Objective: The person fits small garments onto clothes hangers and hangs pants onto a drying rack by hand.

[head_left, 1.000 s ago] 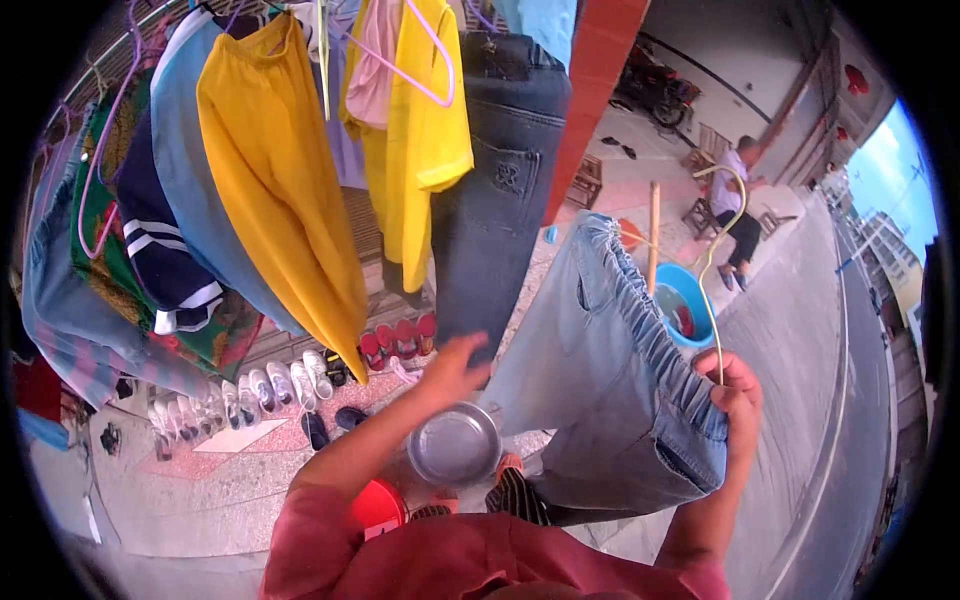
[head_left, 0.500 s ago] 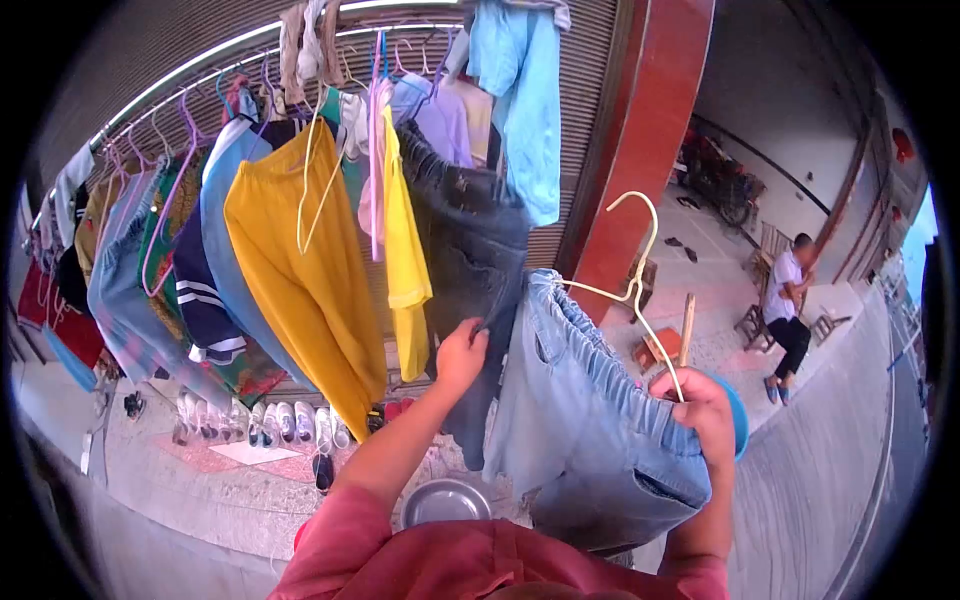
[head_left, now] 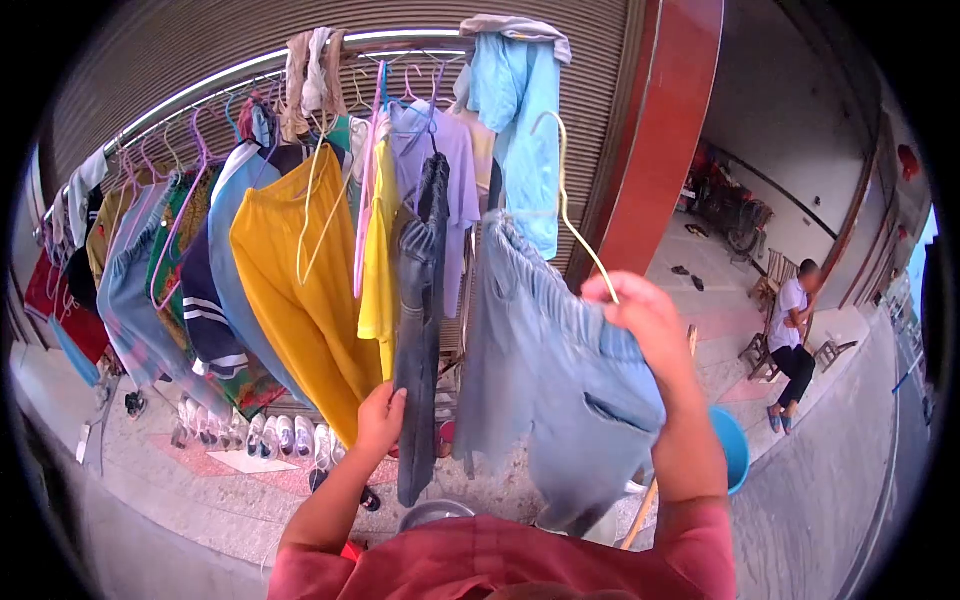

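Observation:
In front of me hang light blue jeans with an elastic waist, on a pale yellow wire hanger. My right hand is closed around the hanger's lower right side, by the waistband. Dark blue jeans hang from the rack on a purple hanger, turned nearly edge-on. My left hand is closed at their left edge, low on the leg; its fingertips are partly hidden. Yellow trousers and a yellow garment hang just left of the dark jeans.
A rack rail full of clothes runs along a shutter. Several shoes line the floor below. A metal basin is near my body, and a blue bucket stands right. A person sits beyond the red pillar.
My right hand has lifted the light jeans and hanger up and left, towards the rail. My left hand has moved left and down, and the dark jeans have turned from broadside to edge-on.

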`<state>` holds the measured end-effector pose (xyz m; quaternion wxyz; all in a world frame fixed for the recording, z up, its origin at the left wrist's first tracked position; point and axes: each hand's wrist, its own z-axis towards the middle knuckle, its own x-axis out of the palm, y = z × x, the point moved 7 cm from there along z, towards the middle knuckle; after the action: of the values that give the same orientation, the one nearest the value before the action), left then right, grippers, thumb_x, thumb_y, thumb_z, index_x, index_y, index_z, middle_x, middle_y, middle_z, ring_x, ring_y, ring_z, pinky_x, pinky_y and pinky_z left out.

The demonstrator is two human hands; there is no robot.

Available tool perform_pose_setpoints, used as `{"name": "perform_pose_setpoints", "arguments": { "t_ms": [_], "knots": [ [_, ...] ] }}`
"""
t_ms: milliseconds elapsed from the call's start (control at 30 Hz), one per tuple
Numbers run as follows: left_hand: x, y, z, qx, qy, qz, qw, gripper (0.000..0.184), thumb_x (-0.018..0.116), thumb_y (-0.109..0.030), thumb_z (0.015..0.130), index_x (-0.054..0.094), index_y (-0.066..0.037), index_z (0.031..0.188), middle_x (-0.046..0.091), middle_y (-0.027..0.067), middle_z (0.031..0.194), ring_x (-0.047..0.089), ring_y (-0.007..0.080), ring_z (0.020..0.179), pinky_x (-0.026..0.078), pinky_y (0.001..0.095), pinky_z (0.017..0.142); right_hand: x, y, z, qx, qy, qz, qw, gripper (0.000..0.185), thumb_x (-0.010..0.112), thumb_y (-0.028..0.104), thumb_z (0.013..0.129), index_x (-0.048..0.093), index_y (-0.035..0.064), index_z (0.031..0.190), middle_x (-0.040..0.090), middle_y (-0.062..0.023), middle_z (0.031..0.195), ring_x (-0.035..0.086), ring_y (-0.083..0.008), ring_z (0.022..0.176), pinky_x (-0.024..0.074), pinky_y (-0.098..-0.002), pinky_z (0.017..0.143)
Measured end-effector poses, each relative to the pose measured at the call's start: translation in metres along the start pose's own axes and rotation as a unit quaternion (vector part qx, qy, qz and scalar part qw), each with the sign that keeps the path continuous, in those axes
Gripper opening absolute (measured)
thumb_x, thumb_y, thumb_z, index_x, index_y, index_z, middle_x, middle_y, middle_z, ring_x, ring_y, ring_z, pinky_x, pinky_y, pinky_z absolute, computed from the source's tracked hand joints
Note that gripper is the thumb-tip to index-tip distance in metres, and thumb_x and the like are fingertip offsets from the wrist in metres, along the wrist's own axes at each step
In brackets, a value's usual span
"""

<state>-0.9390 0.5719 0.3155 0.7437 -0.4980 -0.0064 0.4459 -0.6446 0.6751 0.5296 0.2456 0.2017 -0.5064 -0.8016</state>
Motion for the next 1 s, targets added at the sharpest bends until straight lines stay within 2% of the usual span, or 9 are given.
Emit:
{"name": "perform_pose_setpoints", "arguments": {
  "t_ms": [200,400,500,600,633,767,867,967,1000],
  "knots": [
    [-0.005,0.011,-0.005,0.024,0.006,0.006,1.000,0.017,0.055,-0.016,0.082,0.048,-0.002,0.076,0.049,0.0189,0.065,0.051,0.0368,0.062,0.040,0.0380,0.054,0.049,0.033,0.075,-0.093,-0.015,-0.060,0.994,0.023,0.051,0.008,0.074,0.060,-0.0018,0.094,0.060,-0.0047,0.090,0.054,-0.0096,0.082,0.0409,-0.0219,0.076],
    [-0.011,0.001,-0.005,0.055,0.012,-0.005,0.998,0.015,0.055,-0.017,0.082,0.051,-0.003,0.080,0.050,0.0182,0.066,0.052,0.0370,0.063,0.041,0.0390,0.054,0.080,0.023,0.141,-0.077,-0.053,0.034,0.995,0.019,0.052,0.007,0.076,0.062,-0.0014,0.090,0.060,-0.0029,0.082,0.052,-0.0092,0.076,0.0400,-0.0212,0.069],
    [-0.007,0.002,-0.006,0.051,0.034,0.027,0.998,0.016,0.056,-0.020,0.083,0.054,-0.004,0.084,0.054,0.0184,0.070,0.056,0.0348,0.065,0.043,0.0391,0.055,0.073,0.016,0.174,-0.104,-0.072,-0.014,0.992,0.018,0.053,0.008,0.076,0.062,-0.0018,0.088,0.060,-0.0032,0.080,0.053,-0.0100,0.074,0.0404,-0.0217,0.068],
    [-0.006,-0.007,-0.006,-0.028,0.085,-0.004,0.996,0.017,0.056,-0.021,0.082,0.056,-0.005,0.087,0.056,0.0185,0.074,0.058,0.0334,0.066,0.045,0.0383,0.056,0.073,0.001,0.187,-0.099,-0.079,-0.019,0.992,0.019,0.053,0.009,0.076,0.063,-0.0015,0.088,0.060,-0.0029,0.079,0.053,-0.0099,0.072,0.0406,-0.0220,0.066],
    [-0.005,-0.010,-0.005,0.040,0.050,-0.006,0.998,0.019,0.057,-0.021,0.082,0.057,-0.005,0.092,0.057,0.0182,0.075,0.058,0.0328,0.067,0.045,0.0373,0.057,0.075,-0.004,0.190,-0.092,-0.082,-0.019,0.992,0.019,0.054,0.010,0.076,0.063,-0.0014,0.089,0.060,-0.0028,0.078,0.053,-0.0098,0.072,0.0407,-0.0221,0.066],
    [0.011,0.001,-0.005,0.040,0.071,0.000,0.997,0.020,0.057,-0.020,0.082,0.057,-0.004,0.094,0.057,0.0181,0.075,0.058,0.0327,0.066,0.045,0.0365,0.057,0.073,-0.017,0.193,-0.104,-0.083,-0.070,0.989,0.020,0.054,0.012,0.077,0.064,-0.0002,0.089,0.061,-0.0030,0.078,0.054,-0.0101,0.069,0.0417,-0.0228,0.063],
    [0.015,0.000,-0.005,0.061,0.060,-0.014,0.996,0.020,0.058,-0.019,0.081,0.057,-0.004,0.094,0.057,0.0183,0.076,0.058,0.0328,0.067,0.045,0.0364,0.058,0.077,-0.005,0.187,-0.092,-0.078,-0.081,0.989,0.022,0.049,0.006,0.077,0.061,-0.0037,0.093,0.062,-0.0083,0.087,0.057,-0.0144,0.082,0.0431,-0.0243,0.076],
    [0.018,-0.001,-0.004,0.047,0.070,-0.020,0.996,0.019,0.058,-0.018,0.081,0.057,-0.003,0.093,0.057,0.0184,0.077,0.058,0.0328,0.068,0.045,0.0365,0.058,0.075,0.000,0.186,-0.121,-0.081,-0.048,0.988,0.020,0.052,0.011,0.078,0.062,-0.0025,0.089,0.062,-0.0060,0.081,0.056,-0.0116,0.075,0.0426,-0.0227,0.067],
    [0.019,0.001,-0.004,0.028,0.082,-0.015,0.996,0.019,0.058,-0.018,0.081,0.057,-0.003,0.093,0.057,0.0183,0.077,0.058,0.0328,0.068,0.045,0.0365,0.058,0.075,0.002,0.186,-0.124,-0.081,-0.042,0.988,0.020,0.052,0.010,0.078,0.062,-0.0029,0.089,0.062,-0.0065,0.081,0.056,-0.0119,0.076,0.0426,-0.0227,0.068]
  ]
}}
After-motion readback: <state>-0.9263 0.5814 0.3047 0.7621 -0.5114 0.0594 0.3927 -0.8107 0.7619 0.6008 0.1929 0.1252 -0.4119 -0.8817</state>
